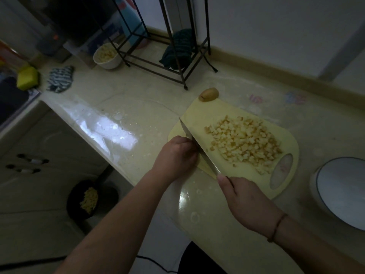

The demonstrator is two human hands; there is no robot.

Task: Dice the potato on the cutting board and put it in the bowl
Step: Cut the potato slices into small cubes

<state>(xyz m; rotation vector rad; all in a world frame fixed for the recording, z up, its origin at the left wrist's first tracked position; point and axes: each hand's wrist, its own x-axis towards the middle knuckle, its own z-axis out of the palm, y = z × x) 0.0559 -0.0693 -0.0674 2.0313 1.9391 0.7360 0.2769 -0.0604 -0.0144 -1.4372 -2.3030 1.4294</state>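
The countertop [122, 99] fills most of the view, pale and glossy, with a wall behind it. A black wire rack [167, 46] stands at 12 o'clock, a dark striped cloth [177, 50] draped inside it. A pale yellow cutting board [199, 113] lies right of centre, its handle hole toward 4 o'clock.

A white round dish [343, 192], blue-rimmed, sits at 3 o'clock, just beside the board and partly cut off by the frame edge. A white bowl [107, 63] stands at 11 o'clock, well apart from the board, holding pale diced pieces. A dark pan [79, 198] with yellow pieces lies on the floor at 8 o'clock.

A heap of diced potato [245, 141] covers the middle of the board. The left hand [177, 155] rests curled at the board's near left edge, touching the flat of the blade; whether it holds anything under the fingers cannot be told. The right hand [245, 198] grips the handle of the knife [197, 147], fingers wrapped closed around it; the blade runs toward 11 o'clock across the board, just left of the heap.

A striped rag [60, 79] and a yellow sponge [27, 78] lie at 10 o'clock. A potato end piece [208, 94] sits at the board's far edge, 12 o'clock from the heap.
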